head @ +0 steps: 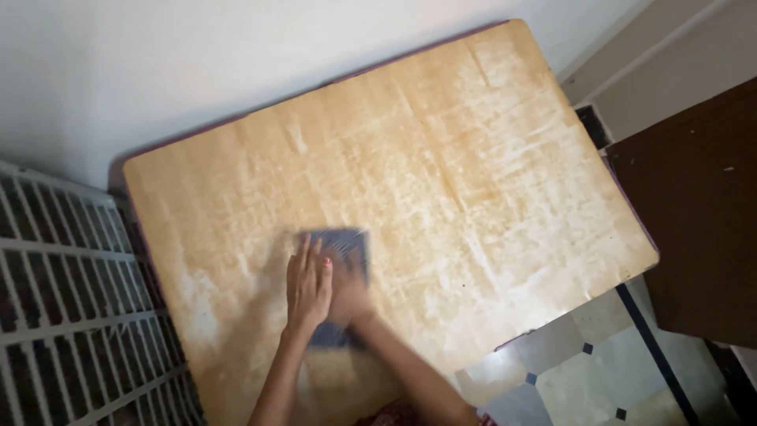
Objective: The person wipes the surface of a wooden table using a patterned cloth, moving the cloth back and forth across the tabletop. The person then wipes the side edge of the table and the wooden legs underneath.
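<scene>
Head view, looking straight down on a light wooden table (441, 158). Its top is worn and streaked with pale, dusty smears, and its far edge sits against a white wall (158, 63).

Both hands rest on a dark blue-grey cloth (347, 246) lying flat on the tabletop, a little left of centre and toward the near edge. The left hand (307, 288) lies palm down on the cloth's left part, fingers stretched out and held close together, pressing rather than gripping; red polish shows on one nail. The right hand (349, 293) sits just beside it, touching it, also on the cloth. It is blurred, so I cannot tell whether its fingers are flat or curled. A strip of the cloth shows below the wrists as well.

Surroundings: a white metal grille (71, 308) stands to the left of the table, close against its side. A dark brown panel (694, 213) stands to the right, near the table's corner. A tiled floor (583, 371) with small dark diamond insets shows at lower right.
</scene>
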